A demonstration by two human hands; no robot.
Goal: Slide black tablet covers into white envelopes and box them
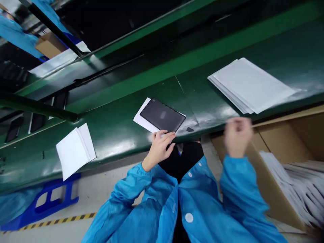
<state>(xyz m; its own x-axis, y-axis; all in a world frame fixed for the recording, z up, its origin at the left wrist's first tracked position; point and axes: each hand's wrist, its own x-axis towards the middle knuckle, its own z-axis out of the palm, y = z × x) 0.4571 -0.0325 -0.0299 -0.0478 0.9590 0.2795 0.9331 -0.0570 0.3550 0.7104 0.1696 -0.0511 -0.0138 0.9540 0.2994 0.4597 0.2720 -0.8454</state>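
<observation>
Blue coat sleeves run down to both hands at the near edge of the green worktop (113, 135). The left hand (159, 148) has its fingers curved over the near long edge of a black tablet-like panel (162, 114), though whether it grips or only rests there cannot be told. The panel lies at a slant on a white sheet (143, 119) that shows past its left side. A pale oblong patch mid-panel (163, 114) is too blurred to read. A small dark chip (189, 129) sits just beside the panel's right corner.

The right hand (238, 135) hangs blurred over the worktop's near edge, its fingers pressed together; the blur hides whether anything is between them. Below it stands an open cardboard box (278, 141), cut off by the frame, packed with white sheets (296, 182) on edge.

Toward the worktop's right end lies a neat stack of white sleeves (253, 86), and toward its left a smaller white pad (73, 152) near the near edge. Blue plastic stool legs (48, 206) and yellow-and-black floor tape (58, 221) show below. At the top left corner, a co-worker's blue sleeve (15, 33) stands near a cardboard carton (49, 45).
</observation>
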